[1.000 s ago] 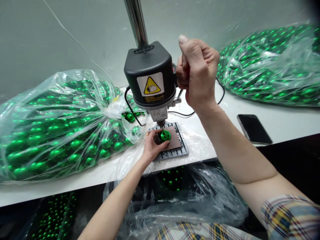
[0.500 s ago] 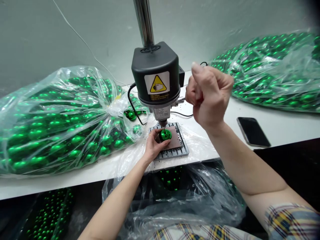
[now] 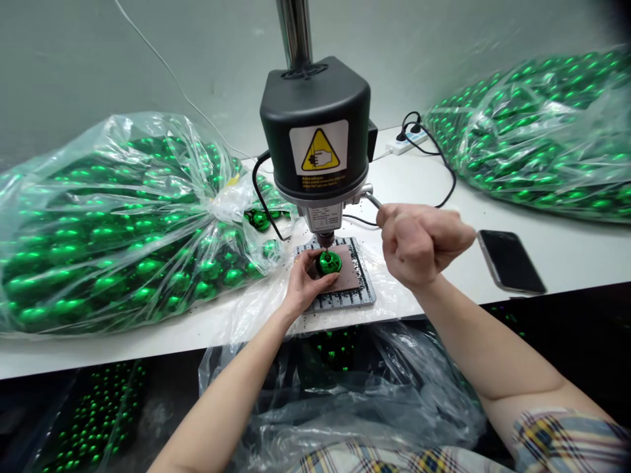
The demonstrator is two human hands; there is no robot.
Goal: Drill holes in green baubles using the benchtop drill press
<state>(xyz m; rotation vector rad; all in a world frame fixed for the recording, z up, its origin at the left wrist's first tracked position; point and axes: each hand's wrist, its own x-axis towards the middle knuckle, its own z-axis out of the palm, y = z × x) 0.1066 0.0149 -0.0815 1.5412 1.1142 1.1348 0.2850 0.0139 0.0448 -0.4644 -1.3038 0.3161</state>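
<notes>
A shiny green ball (image 3: 331, 263) rests on a brownish pad (image 3: 349, 276) over the slotted metal base (image 3: 367, 289) of a small drill press (image 3: 315, 131). My left hand (image 3: 306, 282) grips the ball from its left side, thumb in front and fingers behind. The drill chuck (image 3: 325, 240) stands right above the ball, its bit at the ball's top. My right hand (image 3: 419, 243) is closed round the end of the press's feed lever (image 3: 373, 200), whose metal rod shows between fist and machine. Dark specks lie scattered over the base.
Large clear bags of green balls lie on the left (image 3: 113, 230) and the right (image 3: 547, 138) of the white table. A phone (image 3: 513, 261) lies at the right, and a power strip (image 3: 407, 141) with black plugs sits behind. Clear plastic sheeting (image 3: 365, 401) hangs below the table's front edge.
My right hand has come down with the lever, and the power strip behind it now shows. My left hand stays on the ball. The view has shifted slightly.
</notes>
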